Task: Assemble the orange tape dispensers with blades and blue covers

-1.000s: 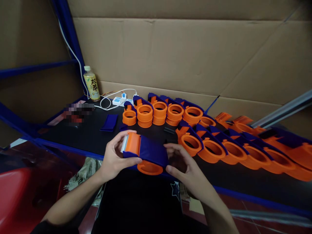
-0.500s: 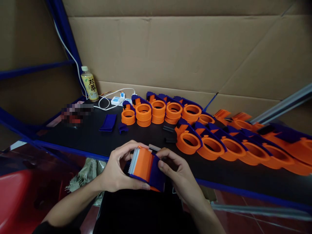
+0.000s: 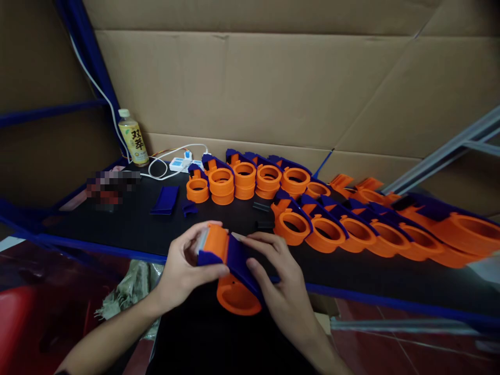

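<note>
Between my hands, above my lap, is an orange and blue tape dispenser (image 3: 238, 299), tilted with its round orange ring toward me. My left hand (image 3: 185, 268) is closed around its cutter end, thumb across the blue side and fingers behind. A greyish strip along that end is partly hidden by the fingers. My right hand (image 3: 275, 276) grips the blue cover from the other side, its thumb and fingers pressed on it. Something thin and pale shows at the right fingertips; I cannot make out what it is.
Stacked and overlapping tape dispensers (image 3: 291, 227) line the black tabletop (image 3: 128, 224). Blue plates (image 3: 165, 200), a small blue piece (image 3: 189, 209) and black tubes (image 3: 264, 225) lie nearer. A drink bottle (image 3: 133, 140) and a white power strip (image 3: 180, 164) stand behind, against cardboard.
The dispenser has turned in my hands, so its orange ring now shows below and the toothed edge is mostly covered. My right hand has opened out along the blue cover. The view has shifted slightly.
</note>
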### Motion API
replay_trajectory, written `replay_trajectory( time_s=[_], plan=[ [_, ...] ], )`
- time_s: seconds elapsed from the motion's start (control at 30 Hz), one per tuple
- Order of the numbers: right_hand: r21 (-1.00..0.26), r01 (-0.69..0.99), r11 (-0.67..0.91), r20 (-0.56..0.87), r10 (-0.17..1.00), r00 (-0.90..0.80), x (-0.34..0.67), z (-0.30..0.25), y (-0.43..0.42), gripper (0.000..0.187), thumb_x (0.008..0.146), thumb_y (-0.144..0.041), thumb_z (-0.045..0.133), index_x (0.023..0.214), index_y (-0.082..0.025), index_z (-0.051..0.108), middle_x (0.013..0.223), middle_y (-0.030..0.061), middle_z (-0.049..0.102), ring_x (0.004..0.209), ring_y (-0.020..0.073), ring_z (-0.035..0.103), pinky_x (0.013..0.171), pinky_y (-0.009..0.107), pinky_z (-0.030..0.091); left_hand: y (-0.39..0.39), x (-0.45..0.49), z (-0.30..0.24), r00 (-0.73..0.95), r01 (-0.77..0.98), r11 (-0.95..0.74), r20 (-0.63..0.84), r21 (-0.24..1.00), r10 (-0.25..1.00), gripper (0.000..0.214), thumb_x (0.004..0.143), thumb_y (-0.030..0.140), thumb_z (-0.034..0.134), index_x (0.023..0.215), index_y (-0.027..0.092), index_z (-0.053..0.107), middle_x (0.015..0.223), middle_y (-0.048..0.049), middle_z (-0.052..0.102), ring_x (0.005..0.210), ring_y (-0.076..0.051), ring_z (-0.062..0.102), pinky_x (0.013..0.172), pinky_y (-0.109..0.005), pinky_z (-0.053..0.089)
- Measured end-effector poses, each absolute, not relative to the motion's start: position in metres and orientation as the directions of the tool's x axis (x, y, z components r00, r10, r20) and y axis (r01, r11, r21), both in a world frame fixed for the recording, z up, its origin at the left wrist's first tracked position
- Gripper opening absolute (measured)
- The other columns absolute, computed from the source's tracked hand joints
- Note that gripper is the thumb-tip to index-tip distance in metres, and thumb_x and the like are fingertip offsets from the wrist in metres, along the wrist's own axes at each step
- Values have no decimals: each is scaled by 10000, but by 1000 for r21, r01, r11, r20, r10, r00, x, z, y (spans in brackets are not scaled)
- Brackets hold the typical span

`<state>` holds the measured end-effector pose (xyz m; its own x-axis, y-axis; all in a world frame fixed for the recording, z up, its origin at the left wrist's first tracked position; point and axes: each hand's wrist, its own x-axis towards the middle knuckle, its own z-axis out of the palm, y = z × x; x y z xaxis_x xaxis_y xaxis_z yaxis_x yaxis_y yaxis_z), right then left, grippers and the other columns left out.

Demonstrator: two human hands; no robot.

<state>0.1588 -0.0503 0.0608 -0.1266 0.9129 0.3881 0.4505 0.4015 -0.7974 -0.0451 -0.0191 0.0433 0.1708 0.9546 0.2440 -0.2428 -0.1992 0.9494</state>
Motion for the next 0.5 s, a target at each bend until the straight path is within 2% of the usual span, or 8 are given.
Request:
replay_trajectory(
  time_s=[0.1, 0.17, 0.27, 0.33, 0.43, 0.5],
  plan=[
    [-482, 685, 547, 512, 810, -286, 156, 56, -68, 754, 853, -488, 694, 1518, -290, 399, 1400, 133, 509, 1277, 344, 493, 1060, 501, 434, -12, -39, 35, 8, -320, -134, 144, 938, 989, 602, 693, 289, 855, 1247, 212, 633, 1130, -69, 693, 949, -218, 670, 822, -285, 541],
    [-315, 748, 585, 537, 759, -367, 154, 52, -76, 890, 836, -418, 734, 1580, -273, 267, 1417, 149, 501, 1274, 362, 496, 1047, 524, 448, -9, -36, 32, -19, -345, -89, 88, 934, 996, 575, 710, 295, 847, 1238, 218, 633, 1094, -47, 690, 902, -180, 657, 803, -263, 537],
    [-227, 773, 592, 567, 726, -389, 157, 54, -75, 882, 877, -250, 676, 1601, -288, 175, 1388, 138, 525, 1238, 336, 534, 1009, 499, 488, -9, -32, 33, 56, -394, -26, 52, 919, 997, 568, 730, 298, 838, 1248, 216, 621, 1155, -64, 675, 1016, -202, 644, 894, -310, 536],
    [-233, 773, 590, 583, 721, -375, 170, 67, -66, 867, 875, -257, 670, 1594, -322, 190, 1389, 121, 522, 1225, 325, 549, 993, 482, 506, -9, -32, 34, 122, -456, -18, 83, 890, 989, 587, 746, 314, 827, 1278, 211, 601, 1227, -95, 654, 1152, -250, 610, 987, -385, 514],
    [-191, 836, 514, 666, 693, -275, 215, 105, -39, 777, 850, -368, 701, 1538, -346, 341, 1380, 104, 541, 1215, 322, 563, 1040, 484, 470, -4, -35, 33, 159, -517, -36, 137, 855, 978, 502, 826, 360, 750, 1282, 214, 598, 1239, -118, 653, 1216, -290, 588, 1016, -480, 507],
    [-135, 930, 341, 726, 673, -142, 260, 134, -8, 736, 828, -400, 717, 1494, -247, 444, 1368, 142, 565, 1265, 335, 536, 1096, 474, 407, 4, -38, 28, 159, -491, -41, 135, 870, 978, 369, 880, 370, 684, 1202, 193, 643, 1151, -117, 688, 1140, -282, 630, 975, -490, 534]
  ],
)
